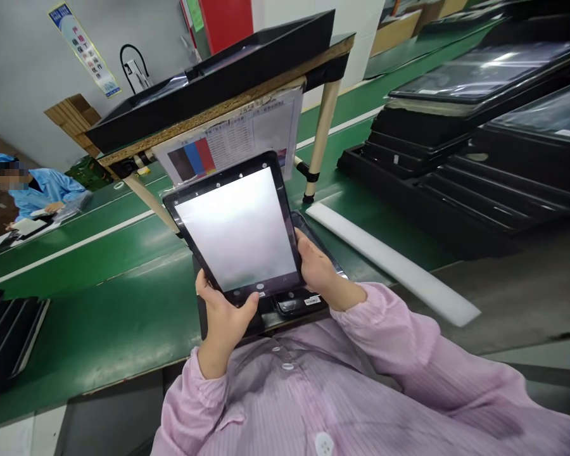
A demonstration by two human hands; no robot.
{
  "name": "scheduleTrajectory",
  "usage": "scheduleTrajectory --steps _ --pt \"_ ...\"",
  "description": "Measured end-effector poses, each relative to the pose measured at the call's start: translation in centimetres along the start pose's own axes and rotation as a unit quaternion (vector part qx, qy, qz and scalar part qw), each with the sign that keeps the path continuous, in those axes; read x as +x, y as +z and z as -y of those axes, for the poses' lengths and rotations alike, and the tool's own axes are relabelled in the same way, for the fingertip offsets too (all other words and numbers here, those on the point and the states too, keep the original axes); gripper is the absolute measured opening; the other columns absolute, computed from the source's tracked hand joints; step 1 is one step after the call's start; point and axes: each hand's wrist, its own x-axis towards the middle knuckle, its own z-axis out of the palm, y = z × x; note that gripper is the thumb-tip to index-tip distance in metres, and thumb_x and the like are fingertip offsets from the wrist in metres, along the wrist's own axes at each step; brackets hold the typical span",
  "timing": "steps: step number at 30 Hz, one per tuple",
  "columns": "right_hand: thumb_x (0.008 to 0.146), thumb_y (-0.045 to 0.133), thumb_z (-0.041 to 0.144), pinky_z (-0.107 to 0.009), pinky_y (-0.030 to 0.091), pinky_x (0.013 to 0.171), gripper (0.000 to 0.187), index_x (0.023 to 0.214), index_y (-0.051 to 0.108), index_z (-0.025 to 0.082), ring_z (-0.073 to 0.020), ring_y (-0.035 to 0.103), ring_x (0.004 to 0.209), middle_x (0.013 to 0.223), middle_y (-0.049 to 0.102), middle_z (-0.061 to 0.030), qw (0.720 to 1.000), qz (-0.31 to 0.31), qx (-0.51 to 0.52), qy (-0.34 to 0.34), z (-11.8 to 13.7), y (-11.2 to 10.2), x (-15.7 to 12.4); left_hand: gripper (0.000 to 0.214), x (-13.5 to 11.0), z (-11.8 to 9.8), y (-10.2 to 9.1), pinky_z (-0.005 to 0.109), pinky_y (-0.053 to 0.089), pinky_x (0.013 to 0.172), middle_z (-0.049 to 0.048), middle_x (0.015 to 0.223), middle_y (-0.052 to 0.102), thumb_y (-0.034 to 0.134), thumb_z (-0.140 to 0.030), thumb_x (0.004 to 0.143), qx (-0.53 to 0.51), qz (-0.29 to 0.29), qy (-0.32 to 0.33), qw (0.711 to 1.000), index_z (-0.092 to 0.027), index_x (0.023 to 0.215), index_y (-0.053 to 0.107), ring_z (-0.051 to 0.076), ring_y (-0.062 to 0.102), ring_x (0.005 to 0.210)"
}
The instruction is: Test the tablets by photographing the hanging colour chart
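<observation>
A black-framed tablet (237, 228) with a lit, whitish screen is held up before me, tilted, above the bench. My left hand (225, 316) grips its lower left corner, the thumb lying on the bottom bezel near the on-screen buttons. On the right edge, my right hand (316, 263) is closed, thumb toward the front; its other fingers are hidden behind. Under the held one lies a second dark tablet (299, 305) with a small white label, partly covered. Beside it, to the right, rests a long white foam strip (389, 259).
A raised shelf (228, 120) on pipe legs carries a black tray (266, 57); a printed sheet (237, 136) hangs below. Stacked black trays with tablets (456, 126) stand right, more black trays (9, 335) left. A person in blue (42, 190) sits across the green bench (123, 316).
</observation>
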Motion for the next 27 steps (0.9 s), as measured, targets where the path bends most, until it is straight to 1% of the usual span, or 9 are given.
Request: scheduleTrajectory --steps 2,6,9,13,16,20,24,27 --pt "0.074 0.063 0.083 -0.045 0.058 0.101 0.071 0.118 0.064 0.026 -0.0264 0.07 0.114 0.113 0.075 -0.0044 1.0 0.001 0.004 0.019 -0.2 -0.2 0.3 0.1 -0.1 -0.4 0.4 0.051 0.042 0.112 0.0213 0.141 0.035 0.081 -0.046 0.074 0.021 -0.023 0.005 1.0 -0.019 0.143 0.015 0.032 0.047 0.134" --pt "0.07 0.061 0.088 -0.044 0.06 0.096 0.073 0.107 0.07 0.025 -0.0286 0.067 0.121 0.107 0.077 -0.0055 0.999 0.013 0.0 0.039 -0.3 -0.3 0.6 0.1 -0.5 -1.1 0.9 0.054 0.04 0.113 0.0198 0.14 0.032 0.083 -0.044 0.072 0.063 -0.06 0.019 0.996 -0.02 0.144 0.016 0.032 0.042 0.136" --pt "0.065 0.061 0.091 -0.046 0.059 0.097 0.076 0.102 0.072 0.025 -0.0306 0.064 0.125 0.106 0.077 -0.006 0.998 -0.005 -0.013 0.056 -0.4 -0.4 0.5 0.104 -0.8 -1.3 1.0 0.057 0.037 0.114 0.0188 0.137 0.032 0.085 -0.045 0.071 0.086 -0.071 0.018 0.994 -0.02 0.144 0.015 0.034 0.04 0.137" --pt "0.064 0.057 0.094 -0.05 0.057 0.102 0.082 0.103 0.072 0.024 -0.0321 0.059 0.131 0.11 0.076 -0.0073 0.996 -0.031 -0.043 0.077 -0.7 -0.6 0.2 0.105 -1.3 -1.5 1.1 0.058 0.034 0.117 0.018 0.138 0.032 0.086 -0.046 0.068 0.082 -0.076 0.002 0.994 -0.021 0.143 0.016 0.035 0.04 0.138" --pt "0.065 0.051 0.097 -0.051 0.056 0.103 0.084 0.102 0.073 0.024 -0.0316 0.058 0.133 0.111 0.076 -0.0076 0.994 -0.038 -0.072 0.076 -1.0 -0.8 -0.1 0.105 -1.6 -1.7 1.2 0.059 0.034 0.117 0.0186 0.14 0.031 0.086 -0.048 0.068 0.084 -0.084 -0.006 0.993 -0.021 0.142 0.017 0.035 0.04 0.138" --pt "0.063 0.052 0.097 -0.051 0.057 0.102 0.083 0.098 0.073 0.025 -0.0319 0.059 0.132 0.109 0.076 -0.0069 0.993 -0.048 -0.082 0.065 -1.2 -0.8 -0.3 0.106 -2.0 -1.8 1.3 0.061 0.033 0.117 0.0201 0.142 0.029 0.086 -0.05 0.069 0.098 -0.092 -0.014 0.991 -0.02 0.143 0.017 0.037 0.039 0.139" --pt "0.066 0.054 0.094 -0.051 0.056 0.103 0.076 0.094 0.072 0.025 -0.0309 0.056 0.135 0.109 0.076 -0.0062 0.996 -0.043 -0.065 0.05 -1.2 -0.8 -0.4 0.111 -2.2 -1.7 1.1 0.061 0.034 0.117 0.0212 0.143 0.028 0.087 -0.053 0.067 0.101 -0.08 0.006 0.992 -0.02 0.145 0.015 0.037 0.038 0.14" --pt "0.066 0.053 0.095 -0.051 0.055 0.104 0.078 0.095 0.072 0.025 -0.0309 0.054 0.137 0.108 0.076 -0.007 0.995 -0.043 -0.072 0.046 -1.1 -0.8 -0.5 0.111 -2.3 -1.7 0.9 0.059 0.035 0.117 0.0196 0.141 0.031 0.088 -0.053 0.066 0.094 -0.08 0.011 0.992 -0.02 0.145 0.015 0.036 0.04 0.139"
